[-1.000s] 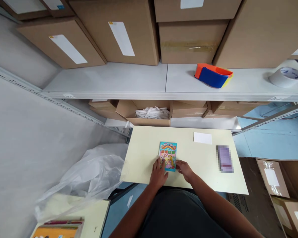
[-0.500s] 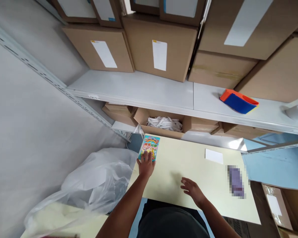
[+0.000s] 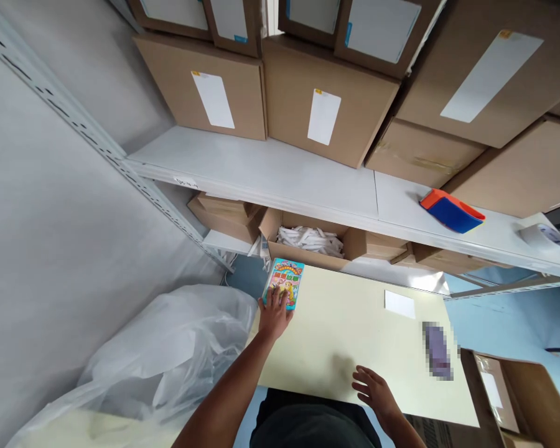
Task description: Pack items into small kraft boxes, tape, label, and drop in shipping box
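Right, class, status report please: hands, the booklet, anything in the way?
Left hand flat on booklet, far-left corner of table. Right hand open, empty, over table's near edge. White card lies apart, right of booklet.

1. You are working in bright, even, diffuse light from overhead, and no corner is dim.
2. Your right hand (image 3: pixel 376 392) casts only a soft, faint shadow on the tabletop (image 3: pixel 308 323), just to its left.
3. A pale sheen lies on the white shelf (image 3: pixel 270 171) and on the folds of the plastic bag (image 3: pixel 168 348).
4. The wide lens bows straight lines; the shelf edge and the cardboard boxes (image 3: pixel 326 99) lean toward the corners.
5. The centre is fairly sharp, but a pixelated block (image 3: pixel 437 350) masks one item.
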